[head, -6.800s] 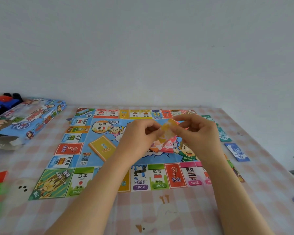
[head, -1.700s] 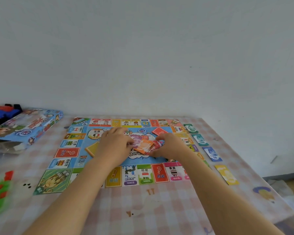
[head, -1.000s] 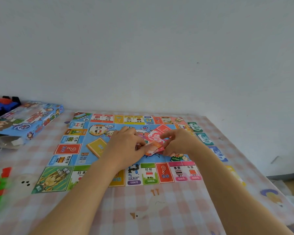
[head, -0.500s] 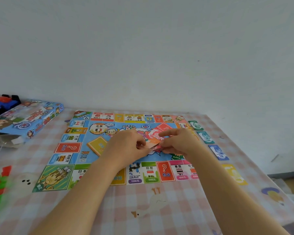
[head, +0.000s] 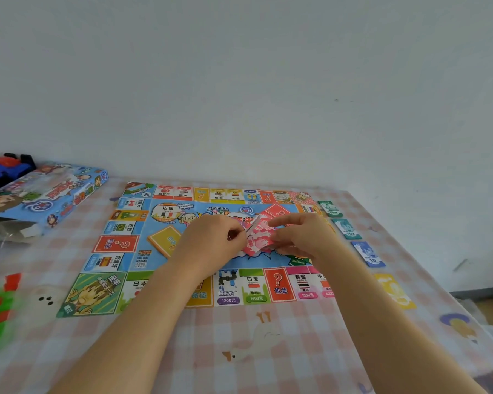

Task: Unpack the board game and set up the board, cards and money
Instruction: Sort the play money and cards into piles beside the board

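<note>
Head cam: left hand (head: 214,240) and right hand (head: 299,237) both pinch the pink money (head: 258,237) over the middle of the board (head: 117,244), so sorting cash I guess, next it goes beside the board.

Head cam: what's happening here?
A person is setting up a board game. The left hand and right hand pinch pink notes above the middle of the board. Money lies right of the board: green pile, teal pile, blue pile, yellow pile. The box sits far left.
</note>
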{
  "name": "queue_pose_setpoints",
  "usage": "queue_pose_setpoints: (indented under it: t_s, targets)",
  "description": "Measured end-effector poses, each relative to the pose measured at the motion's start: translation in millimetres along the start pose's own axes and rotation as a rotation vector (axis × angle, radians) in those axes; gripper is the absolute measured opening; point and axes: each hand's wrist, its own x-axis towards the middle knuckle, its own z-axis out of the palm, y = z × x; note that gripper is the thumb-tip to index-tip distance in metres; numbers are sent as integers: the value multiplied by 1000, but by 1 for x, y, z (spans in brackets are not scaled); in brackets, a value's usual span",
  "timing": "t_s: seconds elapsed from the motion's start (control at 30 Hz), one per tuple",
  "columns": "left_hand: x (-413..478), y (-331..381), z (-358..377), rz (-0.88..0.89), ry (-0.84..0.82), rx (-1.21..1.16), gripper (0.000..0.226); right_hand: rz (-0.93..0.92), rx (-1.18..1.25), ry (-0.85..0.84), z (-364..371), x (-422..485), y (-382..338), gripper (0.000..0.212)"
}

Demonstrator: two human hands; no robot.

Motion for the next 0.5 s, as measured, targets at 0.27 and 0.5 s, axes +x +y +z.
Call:
queue_pose_setpoints:
  t_s: [0.27, 0.5]
  targets:
    - [0, 0, -3, -32, 30, 33, 25, -35, 48, 143, -21, 2, -1, 19]
    - [1, -3, -8, -55, 327, 108, 20, -42, -71, 37, -26, 1, -5, 21]
